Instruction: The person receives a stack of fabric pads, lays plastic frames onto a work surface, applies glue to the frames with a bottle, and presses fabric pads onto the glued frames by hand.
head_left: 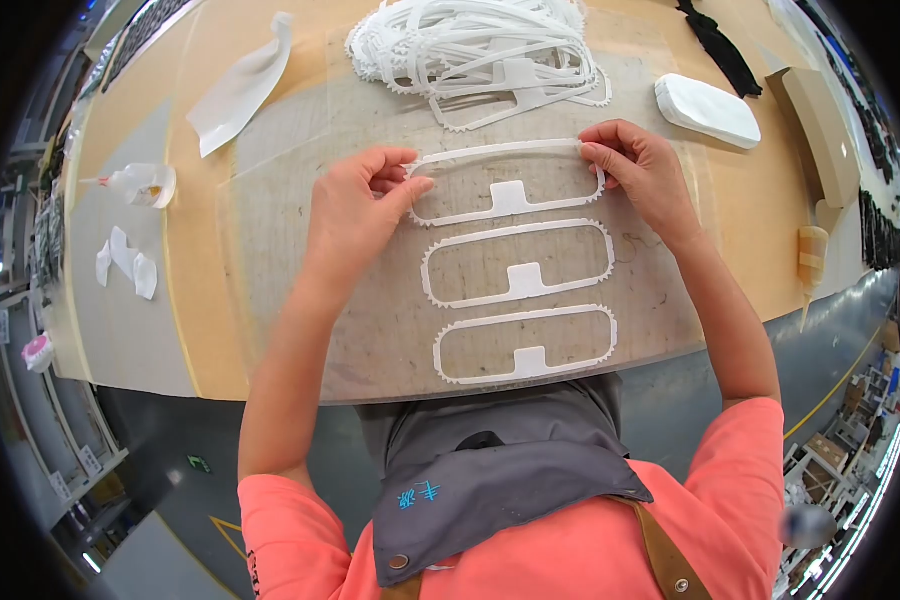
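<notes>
A thin white oval frame (509,198) with toothed rounded ends and a square tab on its lower bar is pinched at both ends. My left hand (355,208) grips its left end between thumb and fingers. At the upper right end, my right hand (646,178) pinches it the same way. Its top bar looks slightly bowed. Below it, two matching frames lie flat in a column, a middle one (524,281) and a lower one (531,362) close to the table's front edge. Beyond the hands is a tangled pile of similar white frames (485,48).
On the left of the table (300,350) are a white sheet (238,92), a small squeeze bottle (147,186) and white scraps (133,265). To the right are a white rounded block (708,111), black cloth (720,48), a cardboard piece (818,135) and an amber bottle (812,255).
</notes>
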The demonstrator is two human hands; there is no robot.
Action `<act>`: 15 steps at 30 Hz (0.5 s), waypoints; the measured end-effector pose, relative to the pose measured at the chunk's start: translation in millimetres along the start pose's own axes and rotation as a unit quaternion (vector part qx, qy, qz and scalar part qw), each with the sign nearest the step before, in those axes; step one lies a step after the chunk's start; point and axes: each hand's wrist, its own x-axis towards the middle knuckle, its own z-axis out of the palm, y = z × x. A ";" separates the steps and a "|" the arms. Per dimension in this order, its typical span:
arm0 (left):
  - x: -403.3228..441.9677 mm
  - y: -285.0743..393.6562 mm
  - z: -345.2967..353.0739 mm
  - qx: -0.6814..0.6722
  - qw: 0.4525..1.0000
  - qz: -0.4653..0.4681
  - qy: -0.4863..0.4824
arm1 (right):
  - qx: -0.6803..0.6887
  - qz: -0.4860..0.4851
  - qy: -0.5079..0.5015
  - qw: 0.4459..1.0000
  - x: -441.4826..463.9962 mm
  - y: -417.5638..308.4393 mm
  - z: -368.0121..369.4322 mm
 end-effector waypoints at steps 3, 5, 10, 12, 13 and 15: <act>-6.2 1.5 1.4 0.145 0.980 0.116 0.075 | -0.002 -0.002 0.005 1.000 0.0 -0.4 0.5; -6.1 -7.5 12.0 0.207 0.951 0.213 0.085 | -0.003 0.009 0.005 1.000 -0.9 -2.4 0.5; -12.4 -16.2 27.4 0.308 0.909 0.274 0.061 | -0.200 -0.148 0.080 0.965 -4.3 1.3 0.8; -15.7 -11.7 26.6 0.321 0.909 0.265 0.034 | -0.287 -0.264 0.118 0.913 -9.7 -1.4 4.5; -16.5 -11.6 28.0 0.326 0.907 0.267 0.022 | -0.320 -0.287 0.085 0.899 -14.9 -7.5 10.2; -15.9 -12.4 31.7 0.339 0.900 0.275 -0.001 | -0.383 -0.329 0.022 0.863 -25.2 -21.7 21.2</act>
